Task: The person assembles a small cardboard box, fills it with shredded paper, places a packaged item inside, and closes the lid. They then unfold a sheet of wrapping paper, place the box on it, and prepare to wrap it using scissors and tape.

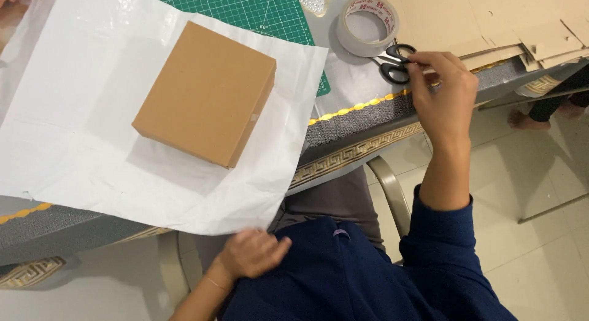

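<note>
Fingers (423, 64) of the right hand (443, 94) pinch black scissors (394, 63) beside a tape roll (367, 25). Left hand (251, 253) rests loosely curled, empty, below white paper (73, 112) holding a brown box (205, 92).

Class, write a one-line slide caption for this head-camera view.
Right hand reaches black-handled scissors beside a tape roll; cardboard box sits on white wrapping sheet.
</note>
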